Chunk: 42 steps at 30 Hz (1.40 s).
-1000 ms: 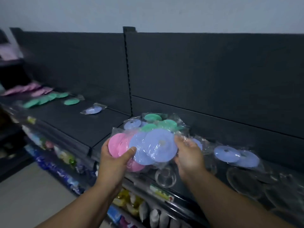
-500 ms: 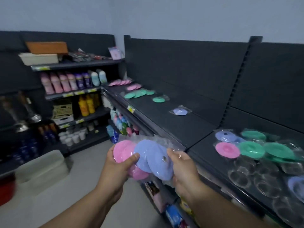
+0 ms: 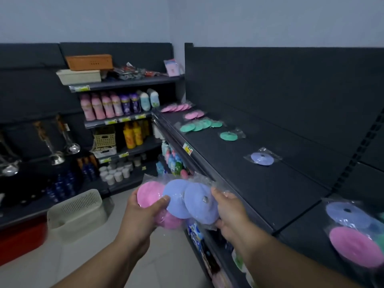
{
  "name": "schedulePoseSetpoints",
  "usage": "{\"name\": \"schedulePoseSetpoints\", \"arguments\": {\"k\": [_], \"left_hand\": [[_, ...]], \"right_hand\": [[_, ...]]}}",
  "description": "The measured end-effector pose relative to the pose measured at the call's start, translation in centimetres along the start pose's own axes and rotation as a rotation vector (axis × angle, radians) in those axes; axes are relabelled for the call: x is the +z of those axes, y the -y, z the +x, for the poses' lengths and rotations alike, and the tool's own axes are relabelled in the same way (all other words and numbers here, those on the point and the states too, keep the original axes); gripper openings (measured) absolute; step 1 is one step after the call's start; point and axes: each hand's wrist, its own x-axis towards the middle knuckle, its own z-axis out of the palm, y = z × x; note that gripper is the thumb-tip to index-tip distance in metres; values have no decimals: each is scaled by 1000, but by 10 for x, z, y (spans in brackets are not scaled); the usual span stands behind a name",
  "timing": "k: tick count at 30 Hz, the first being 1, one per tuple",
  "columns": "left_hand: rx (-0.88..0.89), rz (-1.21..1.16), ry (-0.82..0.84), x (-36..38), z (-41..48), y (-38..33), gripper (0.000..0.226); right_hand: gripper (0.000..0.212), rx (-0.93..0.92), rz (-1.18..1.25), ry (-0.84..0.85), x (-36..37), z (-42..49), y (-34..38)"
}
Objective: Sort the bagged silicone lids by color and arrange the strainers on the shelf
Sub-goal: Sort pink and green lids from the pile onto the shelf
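Observation:
Both hands carry a fanned bunch of bagged silicone lids in front of the dark shelf (image 3: 259, 179). My left hand (image 3: 143, 217) grips the pink lids (image 3: 148, 193), thumb across them. My right hand (image 3: 228, 213) holds the blue lids (image 3: 195, 202) by their right edge. On the shelf lie sorted groups: pink lids (image 3: 176, 108) at the far end, green lids (image 3: 198, 125), a lone green lid (image 3: 228, 136) and a lone blue lid (image 3: 262, 158). An unsorted heap with a blue lid (image 3: 347, 213) and a pink lid (image 3: 353, 246) sits at the right.
A beige plastic basket (image 3: 76, 210) stands on the floor to my left. Ladles (image 3: 56, 146) hang at the left. The back shelving holds bottles (image 3: 108, 104), baskets and cups. Lower shelf tiers under my hands carry packaged goods.
My view turned left, away from the unsorted heap toward the sorted lids and the back shelving. Both hands carried the bunch of pink and blue lids along, grip unchanged.

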Motion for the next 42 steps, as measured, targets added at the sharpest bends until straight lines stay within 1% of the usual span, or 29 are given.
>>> {"name": "schedulePoseSetpoints", "arguments": {"k": [4, 8, 12, 15, 18, 20, 22, 24, 28, 30, 32, 34, 36, 37, 38, 39, 40, 42], "left_hand": [[48, -24, -36, 39, 48, -7, 45], [62, -20, -14, 72, 88, 1, 52], [31, -5, 72, 104, 129, 15, 60], [-15, 0, 159, 135, 154, 27, 60], [-46, 22, 244, 172, 189, 42, 59], [-60, 49, 308, 196, 212, 51, 57], [-90, 62, 390, 217, 237, 57, 58], [-114, 78, 481, 237, 261, 60, 57], [-130, 80, 677, 271, 302, 62, 49], [-140, 81, 726, 282, 313, 65, 53], [-153, 74, 751, 289, 319, 70, 59], [-163, 63, 769, 294, 319, 73, 55], [-170, 61, 794, 298, 320, 76, 52], [-175, 65, 802, 299, 320, 78, 52], [-182, 67, 806, 301, 321, 80, 54], [-190, 71, 808, 303, 322, 81, 56], [-201, 74, 805, 305, 322, 82, 57], [-214, 83, 804, 307, 320, 85, 58]], "right_hand": [[18, -30, 71, -3, -13, 64, 35], [25, 6, 133, -32, -43, 115, 51], [26, 37, 226, -96, -77, 156, 59], [27, 44, 286, -34, -95, 173, 65], [41, 12, 298, -30, -112, 192, 70], [45, -37, 332, -113, -127, 205, 72], [47, -71, 351, -269, -143, 214, 76], [49, -70, 317, -452, -161, 221, 76], [66, -29, 121, -792, -185, 223, 70], [76, -33, 7, -943, -185, 217, 70], [77, -76, -140, -1062, -185, 213, 68], [78, -73, -383, -1131, -182, 211, 65], [77, -49, -752, -1135, -175, 209, 59], [69, -75, -969, -1106, -171, 208, 56], [57, -133, -1154, -1042, -171, 211, 49], [46, -173, -1268, -969, -169, 212, 44], [42, -198, -1302, -909, -168, 213, 39], [41, -177, -1305, -866, -171, 217, 33]]}}
